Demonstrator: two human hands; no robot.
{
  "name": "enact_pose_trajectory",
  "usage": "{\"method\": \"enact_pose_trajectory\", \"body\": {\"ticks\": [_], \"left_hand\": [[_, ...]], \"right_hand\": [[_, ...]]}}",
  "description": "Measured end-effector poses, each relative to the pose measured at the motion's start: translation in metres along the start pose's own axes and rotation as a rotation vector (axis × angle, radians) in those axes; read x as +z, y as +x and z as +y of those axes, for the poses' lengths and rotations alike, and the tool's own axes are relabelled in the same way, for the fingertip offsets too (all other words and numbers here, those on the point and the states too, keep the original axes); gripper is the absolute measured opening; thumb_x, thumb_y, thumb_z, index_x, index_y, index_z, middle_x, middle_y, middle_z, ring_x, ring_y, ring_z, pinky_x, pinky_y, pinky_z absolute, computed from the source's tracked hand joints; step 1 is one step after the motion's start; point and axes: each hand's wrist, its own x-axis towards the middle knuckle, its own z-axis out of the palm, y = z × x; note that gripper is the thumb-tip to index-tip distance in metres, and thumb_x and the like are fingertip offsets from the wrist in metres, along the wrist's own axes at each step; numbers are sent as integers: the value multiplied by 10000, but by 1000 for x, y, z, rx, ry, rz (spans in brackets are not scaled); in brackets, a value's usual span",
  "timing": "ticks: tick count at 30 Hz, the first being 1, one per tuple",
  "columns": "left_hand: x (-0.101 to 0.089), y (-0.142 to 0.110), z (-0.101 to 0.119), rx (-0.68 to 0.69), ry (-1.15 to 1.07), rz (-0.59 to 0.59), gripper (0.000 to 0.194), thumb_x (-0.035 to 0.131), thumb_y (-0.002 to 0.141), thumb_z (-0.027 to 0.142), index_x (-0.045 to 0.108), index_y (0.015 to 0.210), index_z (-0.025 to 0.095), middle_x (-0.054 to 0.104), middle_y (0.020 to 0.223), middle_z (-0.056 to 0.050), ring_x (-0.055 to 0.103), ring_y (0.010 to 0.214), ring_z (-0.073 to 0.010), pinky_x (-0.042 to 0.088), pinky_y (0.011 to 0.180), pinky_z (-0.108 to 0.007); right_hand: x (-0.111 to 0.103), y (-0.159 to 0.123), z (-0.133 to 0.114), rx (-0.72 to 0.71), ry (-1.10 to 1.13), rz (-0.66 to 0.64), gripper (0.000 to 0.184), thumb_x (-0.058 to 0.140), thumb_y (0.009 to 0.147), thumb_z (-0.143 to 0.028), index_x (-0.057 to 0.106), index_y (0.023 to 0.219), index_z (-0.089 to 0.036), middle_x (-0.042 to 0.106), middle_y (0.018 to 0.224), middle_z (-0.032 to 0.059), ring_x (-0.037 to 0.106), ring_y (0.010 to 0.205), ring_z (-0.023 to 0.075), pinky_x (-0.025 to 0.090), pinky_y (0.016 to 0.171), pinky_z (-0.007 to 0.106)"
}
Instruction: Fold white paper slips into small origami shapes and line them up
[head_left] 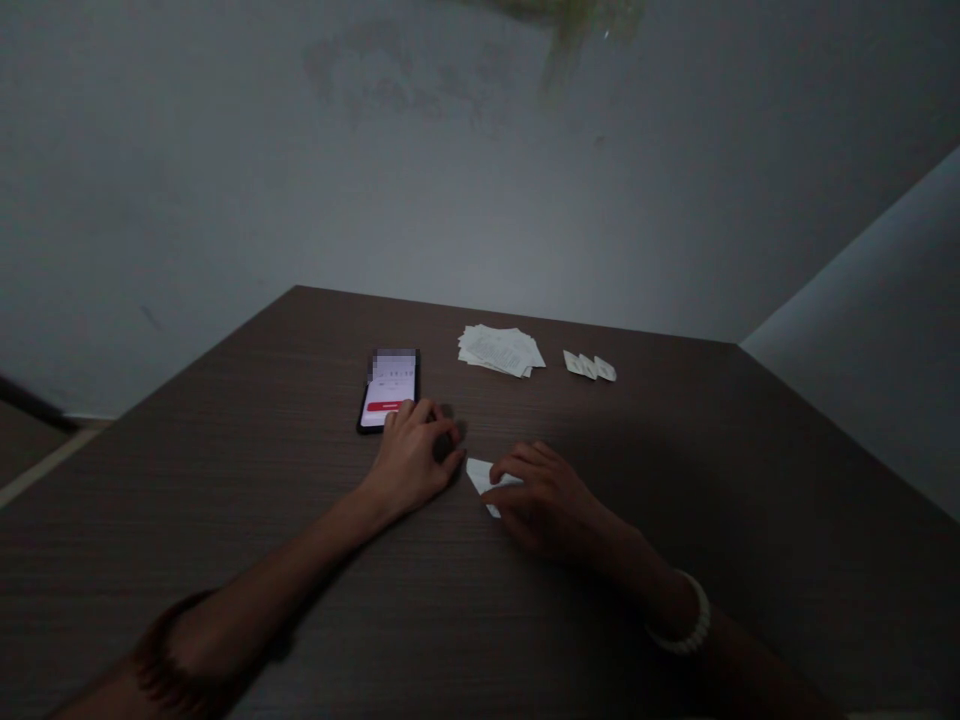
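Note:
On the dark wooden table, my right hand [551, 500] pinches a small piece of white paper [480, 472], which looks folded; part of it is hidden under the fingers. To its left rests my left hand [416, 450], with fingers loosely bent and a gap between thumb and fingers. Nothing shows in that hand. Just beyond its knuckles lies a phone [390, 385], screen lit, with a red bar near the bottom that the fingers partly overlap.
A loose stack of printed paper sheets [501, 348] lies toward the far edge of the table [300, 330]. Right of it are a few small folded papers [589, 366]. A stained wall [450, 180] stands behind the table, and another surface rises at the right.

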Motion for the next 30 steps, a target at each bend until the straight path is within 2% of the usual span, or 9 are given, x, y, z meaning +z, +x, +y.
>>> {"method": "enact_pose_trajectory", "body": {"ticks": [4, 6, 18, 24, 26, 28, 30], "left_hand": [[2, -3, -1, 82, -33, -17, 269, 688, 767, 453, 667, 869, 205, 540, 1016, -56, 447, 977, -272, 373, 839, -410], [1, -3, -1, 97, -23, -26, 301, 719, 738, 462, 669, 890, 206, 538, 1031, -57, 440, 992, -279, 374, 843, -410], [0, -2, 3, 65, -48, -64, 229, 738, 737, 380, 673, 869, 204, 534, 1028, -61, 434, 998, -283, 373, 861, -426], [3, -2, -2, 73, -34, -31, 224, 741, 741, 385, 674, 864, 209, 531, 1014, -55, 441, 992, -280, 374, 856, -427], [4, -1, -4, 78, -27, -12, 239, 748, 736, 399, 675, 862, 210, 533, 1006, -53, 445, 979, -277, 376, 843, -424], [5, -1, -7, 93, -23, 8, 260, 760, 725, 412, 675, 861, 208, 536, 1000, -50, 446, 967, -273, 378, 829, -416], [4, 0, -8, 118, -15, 25, 262, 761, 727, 411, 674, 864, 206, 540, 998, -50, 446, 957, -269, 379, 819, -409]], "right_hand": [[1, 1, -1, 10, -13, 7, 174, 579, 844, -184, 680, 974, -239, 628, 1039, 36, 484, 925, 204, 319, 785, 353], [0, 2, -2, 10, -14, 5, 174, 579, 841, -181, 680, 972, -236, 630, 1029, 36, 482, 922, 204, 319, 785, 354], [-7, -1, -4, -36, 39, -37, 58, 607, 779, -180, 643, 741, -203, 624, 992, 12, 486, 890, 196, 345, 776, 355], [-9, -6, -1, -73, 171, 3, 66, 625, 723, -149, 623, 671, -189, 632, 951, 15, 516, 857, 183, 388, 781, 341], [-9, -8, 4, -45, 218, 54, 81, 616, 729, -139, 664, 761, -195, 637, 971, 28, 529, 853, 179, 406, 784, 338], [-9, -10, 12, 10, 235, 109, 237, 596, 750, -130, 683, 959, -198, 634, 1044, 56, 540, 907, 192, 422, 820, 354], [-10, -12, 20, 38, 235, 108, 374, 589, 752, -121, 654, 1110, -210, 616, 1142, 72, 538, 997, 210, 421, 887, 384]]}}
